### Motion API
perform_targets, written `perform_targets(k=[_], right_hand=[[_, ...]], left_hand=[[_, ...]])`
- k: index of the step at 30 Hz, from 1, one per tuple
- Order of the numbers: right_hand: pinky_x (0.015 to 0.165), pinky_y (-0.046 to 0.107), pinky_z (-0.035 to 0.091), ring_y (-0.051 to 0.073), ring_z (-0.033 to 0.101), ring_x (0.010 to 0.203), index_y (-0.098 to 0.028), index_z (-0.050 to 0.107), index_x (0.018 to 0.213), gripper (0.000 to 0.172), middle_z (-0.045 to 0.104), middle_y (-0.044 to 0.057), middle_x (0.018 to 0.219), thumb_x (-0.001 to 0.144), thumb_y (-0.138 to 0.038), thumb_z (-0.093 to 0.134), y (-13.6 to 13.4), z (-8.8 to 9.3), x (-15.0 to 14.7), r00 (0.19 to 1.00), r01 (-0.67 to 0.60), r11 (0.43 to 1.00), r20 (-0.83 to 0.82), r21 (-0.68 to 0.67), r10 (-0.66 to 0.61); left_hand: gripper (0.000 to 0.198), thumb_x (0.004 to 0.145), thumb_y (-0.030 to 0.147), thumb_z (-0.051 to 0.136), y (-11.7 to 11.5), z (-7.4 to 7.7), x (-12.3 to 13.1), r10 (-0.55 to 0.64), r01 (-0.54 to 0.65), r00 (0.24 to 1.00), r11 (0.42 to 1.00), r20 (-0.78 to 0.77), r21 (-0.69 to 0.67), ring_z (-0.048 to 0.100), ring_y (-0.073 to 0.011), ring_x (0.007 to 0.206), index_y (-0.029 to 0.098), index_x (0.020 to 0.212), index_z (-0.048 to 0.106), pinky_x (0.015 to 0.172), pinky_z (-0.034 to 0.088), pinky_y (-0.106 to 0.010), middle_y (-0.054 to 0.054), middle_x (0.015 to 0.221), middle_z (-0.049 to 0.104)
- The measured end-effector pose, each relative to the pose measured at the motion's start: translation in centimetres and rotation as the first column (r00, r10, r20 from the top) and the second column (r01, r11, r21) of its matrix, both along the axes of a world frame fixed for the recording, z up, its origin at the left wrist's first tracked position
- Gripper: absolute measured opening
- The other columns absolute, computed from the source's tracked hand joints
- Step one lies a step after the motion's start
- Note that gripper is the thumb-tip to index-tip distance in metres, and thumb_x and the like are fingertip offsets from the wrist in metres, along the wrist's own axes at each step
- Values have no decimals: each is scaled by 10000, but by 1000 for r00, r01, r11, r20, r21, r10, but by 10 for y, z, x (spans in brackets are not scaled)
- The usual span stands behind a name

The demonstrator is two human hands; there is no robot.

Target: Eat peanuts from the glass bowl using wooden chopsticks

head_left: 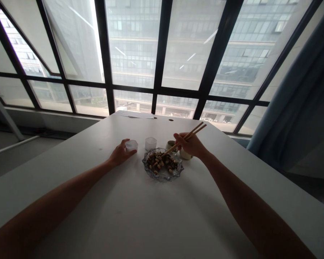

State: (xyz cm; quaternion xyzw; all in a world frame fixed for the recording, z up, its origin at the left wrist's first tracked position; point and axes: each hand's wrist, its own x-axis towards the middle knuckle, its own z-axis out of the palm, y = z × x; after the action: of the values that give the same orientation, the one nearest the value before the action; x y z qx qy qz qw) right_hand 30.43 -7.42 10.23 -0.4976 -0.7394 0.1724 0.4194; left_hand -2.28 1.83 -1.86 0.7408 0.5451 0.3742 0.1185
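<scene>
Two bare arms reach across a white table [124, 216] by tall black-framed windows. The left hand [120, 155] grips a small clear plastic cup [131, 145]. The right hand [190, 145] holds wooden chopsticks [186, 137], tips in a scalloped glass dish [163, 175] of mixed nuts [161, 161]. A second clear cup [150, 143] stands just behind the dish.

One table [124, 216] carries two clear cups [131, 145] [150, 143], two ceramic cups [171, 144] [185, 155] and one glass dish [163, 175]. The nuts [158, 162] in the dish are too many to count. Two chopsticks [191, 134] and two hands [120, 154] [191, 145] are present.
</scene>
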Motion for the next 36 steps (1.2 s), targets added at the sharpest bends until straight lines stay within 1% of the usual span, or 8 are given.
perform_targets(k=[6,12,15,19,24,28,31,36], right_hand=[[466,245,407,144,565,511,-172,619,621,545,655,56,575,855,-661,567,-4,-16,-7,989,-109,994,101,-31,112],[420,225,397,110,527,421,-164,630,627,509,645,42,524,837,-627,622,-18,2,4,961,-220,953,119,-209,248],[405,224,375,92,488,396,-160,635,647,504,651,45,550,854,-618,605,-21,7,9,980,-167,976,82,-136,179],[402,223,348,100,488,412,-168,622,641,486,613,26,521,854,-605,609,-18,-8,5,993,-90,995,71,-32,92],[403,222,377,108,520,416,-176,589,601,488,625,30,513,853,-593,618,-21,-17,7,980,-178,978,67,-112,187],[351,212,329,84,445,354,-179,576,635,537,592,13,490,858,-666,567,-21,-20,8,989,-84,992,-128,-90,72],[357,215,352,84,469,372,-185,591,691,534,659,29,593,855,-691,556,-16,-36,-3,979,-22,999,-201,-43,13],[442,257,453,144,576,500,-217,576,644,489,677,44,617,858,-657,580,-15,-59,-23,979,-76,997,-192,-29,69]], left_hand=[[811,732,626,682,-2,4,-1,12,-13,1000,999,-12,-30,650,-242,835,192,1380,459,802,529,-377,-80,959,646],[805,733,622,679,-2,4,-2,3,-4,1000,999,-16,-41,649,-233,811,191,1377,463,776,533,-358,-77,939,654],[800,728,632,681,-1,3,-2,0,0,1000,1000,-15,-28,655,-236,807,191,1363,476,775,533,-364,-77,934,660],[812,722,649,684,-1,3,-2,-1,1,1000,1000,-10,-17,667,-244,814,191,1361,481,771,541,-374,-83,942,671],[807,725,643,680,-2,4,-2,-11,11,1000,1000,-6,-25,676,-245,812,189,1362,482,766,545,-374,-87,949,686],[814,726,639,674,-2,4,-2,-12,12,1000,999,-4,-33,671,-247,819,178,1368,479,777,541,-377,-91,952,679],[813,727,639,669,-2,4,-2,-13,13,1000,999,-3,-36,668,-239,807,179,1368,473,770,539,-370,-91,954,677],[802,737,656,661,-4,5,-2,-33,33,999,999,-13,-24,672,-241,806,193,1363,471,762,541,-370,-83,939,687]])
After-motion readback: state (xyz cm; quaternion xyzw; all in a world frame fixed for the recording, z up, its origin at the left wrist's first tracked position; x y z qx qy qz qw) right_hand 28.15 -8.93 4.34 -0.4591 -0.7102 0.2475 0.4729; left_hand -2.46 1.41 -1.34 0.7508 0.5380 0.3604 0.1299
